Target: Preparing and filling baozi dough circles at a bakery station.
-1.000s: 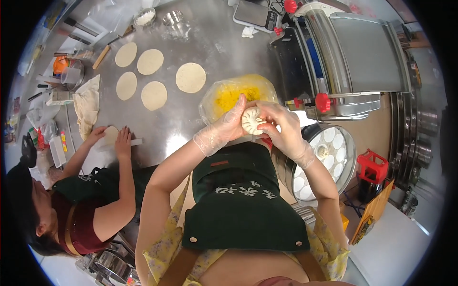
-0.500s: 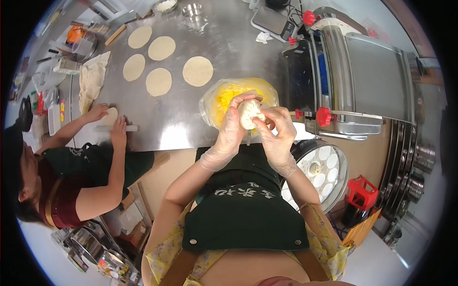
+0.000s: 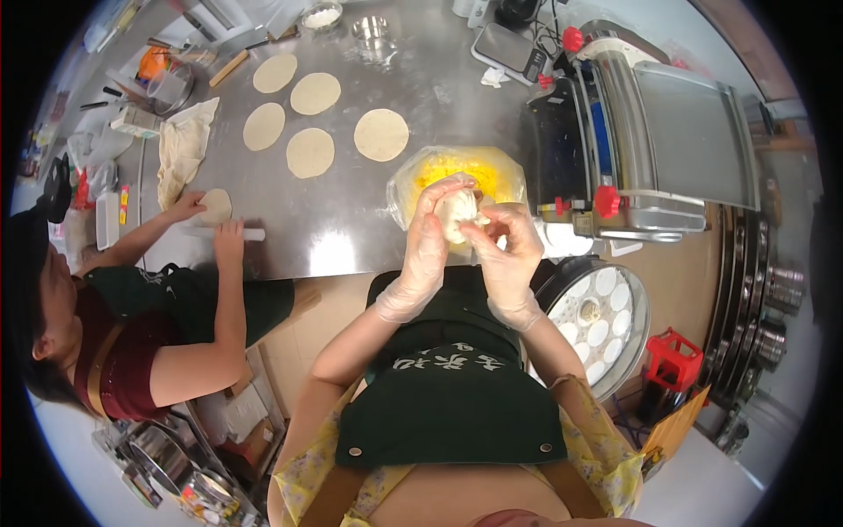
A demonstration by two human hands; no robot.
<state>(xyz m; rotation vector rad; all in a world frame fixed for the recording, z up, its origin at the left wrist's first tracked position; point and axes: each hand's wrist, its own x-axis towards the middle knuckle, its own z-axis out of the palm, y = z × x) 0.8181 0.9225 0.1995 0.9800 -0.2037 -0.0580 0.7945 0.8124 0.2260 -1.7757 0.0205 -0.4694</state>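
Note:
A pale, pleated bun (image 3: 457, 216) sits cupped in my gloved left hand (image 3: 428, 235), whose fingers curl round its far side. My gloved right hand (image 3: 510, 250) pinches the gathered dough at the bun's top and right edge. Both hands are above the table's near edge. Just beyond them lies a bowl of yellow filling (image 3: 479, 176) with clear plastic over its rim, partly hidden by my fingers. Several flat round dough wrappers (image 3: 382, 135) lie on the steel table, left of the bowl.
At left, a co-worker's hands (image 3: 230, 234) work a rolling pin (image 3: 255, 234) by a dough round (image 3: 215, 206). A roller machine (image 3: 615, 132) and a scale (image 3: 507, 51) stand at right. Below the table edge, a round steamer tray (image 3: 639, 338) holds white paper discs and one bun.
My right fingers have shifted slightly along the bun's pleats, and the bun has turned a little. The co-worker's dough round now shows more fully. The whole view has shifted slightly.

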